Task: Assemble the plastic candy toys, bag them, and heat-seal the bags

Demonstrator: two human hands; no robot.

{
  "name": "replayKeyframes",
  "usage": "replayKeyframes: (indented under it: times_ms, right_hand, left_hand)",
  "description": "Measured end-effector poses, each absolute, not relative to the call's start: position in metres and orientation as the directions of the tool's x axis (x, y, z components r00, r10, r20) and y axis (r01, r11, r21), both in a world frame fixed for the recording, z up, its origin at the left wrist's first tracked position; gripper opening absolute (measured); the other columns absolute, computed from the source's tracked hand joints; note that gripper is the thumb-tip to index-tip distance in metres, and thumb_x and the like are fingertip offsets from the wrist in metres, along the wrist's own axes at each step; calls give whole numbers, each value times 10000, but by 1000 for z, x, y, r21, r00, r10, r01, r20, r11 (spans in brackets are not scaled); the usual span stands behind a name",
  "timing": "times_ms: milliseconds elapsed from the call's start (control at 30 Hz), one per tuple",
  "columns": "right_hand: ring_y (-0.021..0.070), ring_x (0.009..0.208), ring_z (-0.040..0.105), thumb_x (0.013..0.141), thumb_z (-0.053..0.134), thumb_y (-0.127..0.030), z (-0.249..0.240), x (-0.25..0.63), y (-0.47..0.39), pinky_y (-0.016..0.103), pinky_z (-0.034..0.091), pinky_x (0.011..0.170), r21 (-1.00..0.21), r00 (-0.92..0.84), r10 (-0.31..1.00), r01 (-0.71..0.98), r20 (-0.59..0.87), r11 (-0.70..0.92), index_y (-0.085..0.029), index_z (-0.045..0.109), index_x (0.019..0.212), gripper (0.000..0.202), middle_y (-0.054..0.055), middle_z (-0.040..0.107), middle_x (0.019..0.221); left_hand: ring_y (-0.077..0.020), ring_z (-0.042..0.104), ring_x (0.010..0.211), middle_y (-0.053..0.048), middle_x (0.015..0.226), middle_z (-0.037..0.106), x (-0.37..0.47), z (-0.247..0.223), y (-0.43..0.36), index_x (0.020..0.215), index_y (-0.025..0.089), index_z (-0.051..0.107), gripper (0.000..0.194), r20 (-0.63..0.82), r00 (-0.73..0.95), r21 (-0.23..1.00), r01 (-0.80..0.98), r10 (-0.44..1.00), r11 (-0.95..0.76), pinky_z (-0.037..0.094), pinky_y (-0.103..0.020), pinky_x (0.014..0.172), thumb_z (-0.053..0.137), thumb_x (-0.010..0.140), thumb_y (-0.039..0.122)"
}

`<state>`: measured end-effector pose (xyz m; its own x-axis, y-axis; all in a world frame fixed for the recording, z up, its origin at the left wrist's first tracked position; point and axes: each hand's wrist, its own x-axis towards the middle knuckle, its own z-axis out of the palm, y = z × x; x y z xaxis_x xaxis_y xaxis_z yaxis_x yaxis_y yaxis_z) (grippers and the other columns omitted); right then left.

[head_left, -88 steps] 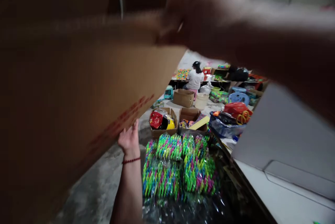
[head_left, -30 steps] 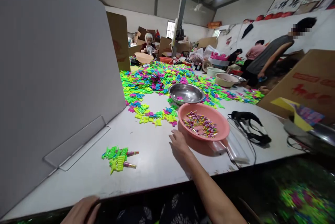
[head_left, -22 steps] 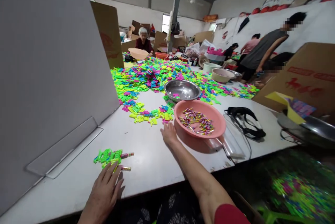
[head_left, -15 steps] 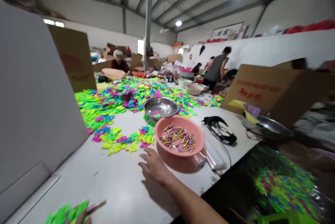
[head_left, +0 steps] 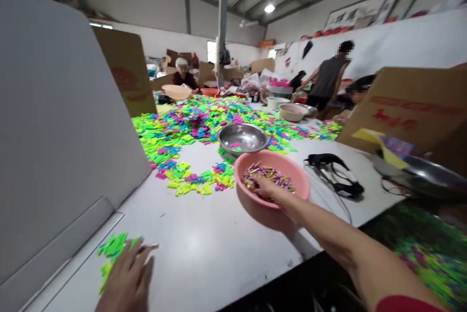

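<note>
Left hand (head_left: 126,273), fingers slightly parted, covers a few pieces (head_left: 114,245), grip unclear; right hand (head_left: 267,188), half-curled, meets the bowl (head_left: 301,178)'s sticks (head_left: 280,179), hold hidden; seemingly early work, much heap (head_left: 215,112) left.

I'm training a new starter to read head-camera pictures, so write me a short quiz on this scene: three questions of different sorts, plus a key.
1. Open question: What is the right hand reaching into?
2. True or false: The left hand is in that same place.
3. Fill the gap: In the picture, the black straps lie to the ____ of the steel bowl.

Key:
1. The pink bowl.
2. False; it is at the green and yellow pieces on the table.
3. right
</note>
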<state>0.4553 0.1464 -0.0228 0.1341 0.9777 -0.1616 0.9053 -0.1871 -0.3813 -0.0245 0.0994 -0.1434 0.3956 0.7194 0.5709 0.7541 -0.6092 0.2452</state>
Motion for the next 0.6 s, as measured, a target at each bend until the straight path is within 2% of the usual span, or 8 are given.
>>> replayKeyframes:
  times_ms: [67,167,267,400,500,600]
  right_hand:
    - [165,704,507,824,661,-179,-30,461,153,255,324,641,-351,134,974,916,-185,-193,-148,657,928,109,54,647,802]
    - [171,662,502,835,610,-143,-35,468,158,268,297,620,-318,158,968,923,-193,-214,-148,668,879,72,70,648,778]
    - [180,658,525,846,600,-155,-35,473,155,271,299,618,-319,163,970,923,-180,-214,-154,683,791,100,79,659,760]
    - [183,688,562,846,628,-190,-35,478,139,261,320,629,-380,86,983,914,-160,-142,-169,715,774,115,72,686,785]
    - [197,716,594,827,628,-154,-29,477,121,264,353,660,-425,49,993,901,-112,-92,-179,734,813,110,63,698,785]
    - [230,794,622,860,598,-181,-15,473,105,287,392,714,-436,90,996,896,-2,-82,-173,737,921,152,95,718,878]
  left_hand:
    - [-342,562,1210,-153,1239,647,-5,-126,98,1012,196,711,323,479,400,288,769,781,-571,488,-536,992,438,911,335]
    - [-264,638,1086,-115,1158,701,52,-89,115,1086,185,701,341,205,444,452,747,872,-487,500,-399,968,448,900,320]
    - [-234,662,951,-95,1026,731,113,-59,144,988,183,712,274,0,431,524,769,902,-367,482,-322,847,466,878,233]
    - [-224,635,849,-99,883,713,174,-55,183,828,168,685,208,-29,399,475,812,916,-339,413,-300,732,486,879,204]
    - [-246,615,920,-148,953,691,210,-60,201,899,141,677,286,2,355,438,840,935,-320,398,-313,758,437,943,291]
    - [-318,587,997,-225,1011,651,239,-60,207,958,81,664,330,46,293,411,866,955,-285,399,-356,796,460,934,340]
